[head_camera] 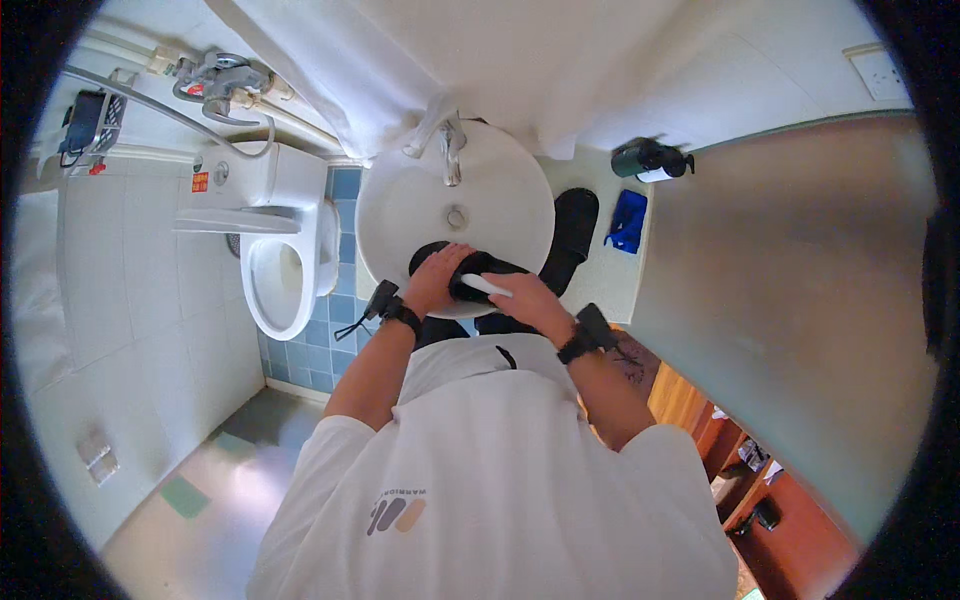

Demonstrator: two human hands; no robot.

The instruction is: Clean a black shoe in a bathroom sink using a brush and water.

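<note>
Over the near rim of a round white washbasin (390, 210), my left hand (442, 276) grips a black slipper (495, 264), fingers across its upper. My right hand (531, 301) holds a white handle (480, 283), probably a brush; its far end lies against the slipper and its head is hidden. A second black slipper (574, 232) lies on the countertop at the basin's right side. The chrome faucet (451, 154) stands at the back, above the drain (455, 217). No running water can be made out.
On the countertop (611, 289) lie a blue cloth or packet (628, 221) and dark pump bottles (641, 157). A frosted panel (765, 247) borders the right. To the left are a toilet (281, 292) with its lid raised and wall pipes with a mixer valve (225, 79). A white curtain (480, 60) hangs behind the basin.
</note>
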